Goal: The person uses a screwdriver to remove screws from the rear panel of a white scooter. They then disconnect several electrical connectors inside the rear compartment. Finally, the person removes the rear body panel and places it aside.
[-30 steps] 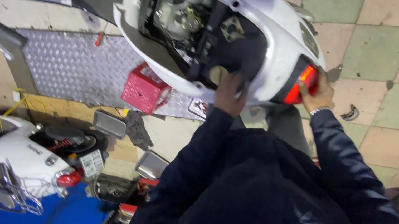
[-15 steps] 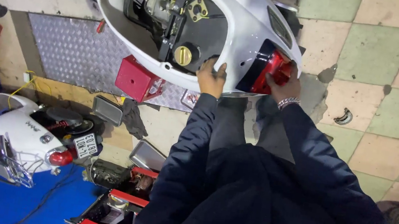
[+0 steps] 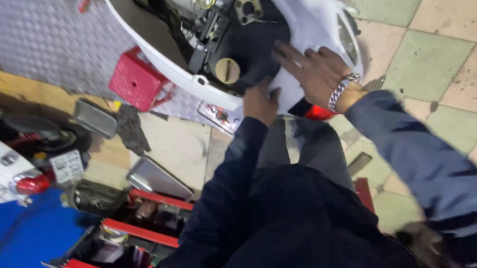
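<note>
left arm: extended forward, hand [image 3: 261, 101] curled | right arm: extended, hand [image 3: 315, 73] flat, fingers spread

Scooter [image 3: 309, 11] front — cut off above.

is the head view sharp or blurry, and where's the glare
Head view: mostly sharp on the scooter's white rear body and both hands; the grey sleeve at lower right smears with motion blur; soft glare on the white panel; the dark jacket loses detail in shadow.
</note>
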